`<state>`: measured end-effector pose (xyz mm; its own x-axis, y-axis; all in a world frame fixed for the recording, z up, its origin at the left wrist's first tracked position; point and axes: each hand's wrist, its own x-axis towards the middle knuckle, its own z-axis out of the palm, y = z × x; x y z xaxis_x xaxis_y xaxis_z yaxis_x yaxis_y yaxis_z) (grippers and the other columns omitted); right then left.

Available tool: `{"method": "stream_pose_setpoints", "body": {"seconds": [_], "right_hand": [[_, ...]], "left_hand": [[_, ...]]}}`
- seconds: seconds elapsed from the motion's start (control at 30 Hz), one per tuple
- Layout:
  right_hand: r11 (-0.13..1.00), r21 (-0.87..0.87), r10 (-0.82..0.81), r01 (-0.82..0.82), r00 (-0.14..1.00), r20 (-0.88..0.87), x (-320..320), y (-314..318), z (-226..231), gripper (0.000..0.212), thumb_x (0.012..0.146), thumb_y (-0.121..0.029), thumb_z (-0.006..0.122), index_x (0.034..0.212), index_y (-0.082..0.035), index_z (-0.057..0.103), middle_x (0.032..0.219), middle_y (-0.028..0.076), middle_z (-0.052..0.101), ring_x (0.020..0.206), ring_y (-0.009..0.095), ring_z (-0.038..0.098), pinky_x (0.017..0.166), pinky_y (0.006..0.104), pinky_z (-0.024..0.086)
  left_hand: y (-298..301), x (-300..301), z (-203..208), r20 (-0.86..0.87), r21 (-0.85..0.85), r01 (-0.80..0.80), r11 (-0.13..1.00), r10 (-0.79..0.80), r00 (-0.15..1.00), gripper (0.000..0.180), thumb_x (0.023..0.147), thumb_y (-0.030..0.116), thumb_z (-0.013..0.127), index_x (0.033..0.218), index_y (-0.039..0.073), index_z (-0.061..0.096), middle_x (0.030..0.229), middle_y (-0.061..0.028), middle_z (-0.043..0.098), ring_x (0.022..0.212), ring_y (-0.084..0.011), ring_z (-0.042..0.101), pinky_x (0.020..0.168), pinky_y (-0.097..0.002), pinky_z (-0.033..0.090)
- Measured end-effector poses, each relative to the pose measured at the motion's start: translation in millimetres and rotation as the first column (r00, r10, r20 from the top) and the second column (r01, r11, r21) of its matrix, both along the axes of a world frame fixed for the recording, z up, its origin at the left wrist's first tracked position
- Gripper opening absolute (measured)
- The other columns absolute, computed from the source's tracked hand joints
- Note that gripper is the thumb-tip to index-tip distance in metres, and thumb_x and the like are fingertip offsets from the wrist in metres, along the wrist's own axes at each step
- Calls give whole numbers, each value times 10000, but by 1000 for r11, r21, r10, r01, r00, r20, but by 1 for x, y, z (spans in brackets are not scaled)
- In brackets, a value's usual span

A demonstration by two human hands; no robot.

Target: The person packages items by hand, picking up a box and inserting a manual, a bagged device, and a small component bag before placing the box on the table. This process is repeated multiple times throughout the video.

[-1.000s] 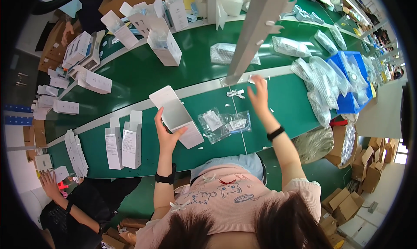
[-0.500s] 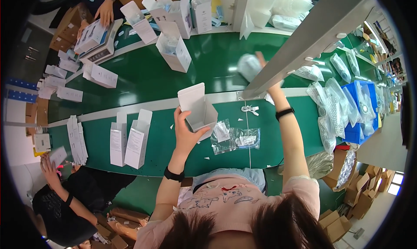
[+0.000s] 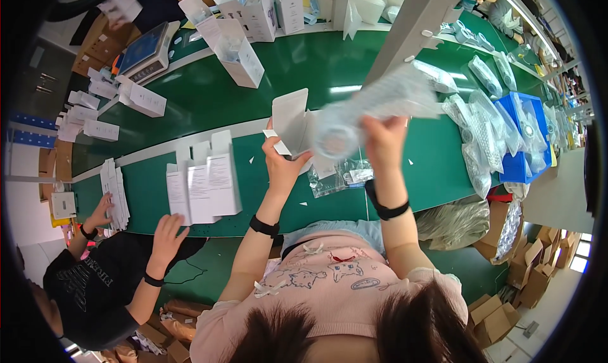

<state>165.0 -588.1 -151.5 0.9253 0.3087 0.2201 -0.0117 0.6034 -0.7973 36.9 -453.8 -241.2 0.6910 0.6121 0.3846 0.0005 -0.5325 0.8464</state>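
Note:
My left hand (image 3: 286,167) is closed around the lower side of a white carton (image 3: 290,113), whose tall flap stands up. My right hand (image 3: 385,138) grips a clear bubble-wrap bag (image 3: 396,97), blurred by motion, just right of the carton. Through the plastic at its near end shows a round whitish part; the exact kind cannot be made out. The bag overlaps the carton's right side and hides its opening in part. Below both hands, a small clear plastic bag (image 3: 329,184) with white pieces in it lies on the green table (image 3: 272,214).
Several white cartons (image 3: 212,186) stand left, beside a co-worker's hand (image 3: 168,239); that person's other hand touches flat cartons (image 3: 115,192). Filled cartons (image 3: 244,62) and a scale (image 3: 142,53) sit farther back. Bubble-wrapped items (image 3: 472,144) and a blue bin (image 3: 522,138) lie right. A metal post (image 3: 411,34) rises beyond.
My right hand has come back from behind the post with the bubble-wrap bag, up to the carton. My left hand has shifted the carton slightly away. The co-worker has added a carton at left.

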Motion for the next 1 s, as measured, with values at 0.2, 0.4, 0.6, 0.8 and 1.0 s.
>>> {"method": "stream_pose_setpoints", "body": {"seconds": [0.2, 0.4, 0.6, 0.8, 1.0], "right_hand": [[852, -326, -70, 409, 707, 704, -27, 58, 6, 644, 590, -51, 716, 1159, -120, 423, 1050, 128, 457, 1051, 321, 443, 837, 399, 422], [625, -771, 410, 117, 792, 453, -43, 55, 7, 530, 597, -108, 708, 1084, -124, 498, 1041, 159, 451, 1039, 374, 432, 817, 424, 407], [725, -598, 455, 342, 414, 788, -31, 39, -25, 457, 637, -170, 699, 1053, -94, 525, 1090, 113, 463, 1073, 332, 414, 838, 435, 389], [467, -849, 367, 246, 820, 439, -45, 12, -136, 340, 651, -114, 677, 973, -90, 568, 1109, 83, 470, 1097, 293, 387, 854, 428, 383], [206, -897, 644, 392, 636, 426, -38, -4, -152, 322, 636, -46, 669, 939, -61, 561, 1026, 94, 515, 965, 282, 496, 765, 402, 439]], "left_hand": [[-8, 0, 4, -23, 3, -141, 990, 141, 990, 726, 563, 144, 807, 1005, 55, 237, 1274, -256, 325, 1041, -368, 476, 814, -393, 434], [4, -4, 16, -155, -236, -167, 957, 133, 979, 756, 561, 156, 812, 1040, 50, 236, 1161, -217, 388, 984, -312, 497, 783, -368, 442], [-2, -36, -30, 154, -44, -101, 994, 107, 982, 787, 552, 196, 823, 1066, 43, 246, 1212, -239, 346, 1024, -271, 477, 790, -353, 441], [10, -76, -21, 22, -135, -27, 990, 30, 999, 752, 573, 195, 803, 1106, 39, 296, 1258, -242, 300, 1073, -294, 453, 818, -360, 428], [18, -69, 43, -115, 192, -7, 981, 30, 993, 357, 622, 118, 740, 916, 39, 554, 1236, -159, 413, 1015, -245, 514, 749, -334, 444]]}}
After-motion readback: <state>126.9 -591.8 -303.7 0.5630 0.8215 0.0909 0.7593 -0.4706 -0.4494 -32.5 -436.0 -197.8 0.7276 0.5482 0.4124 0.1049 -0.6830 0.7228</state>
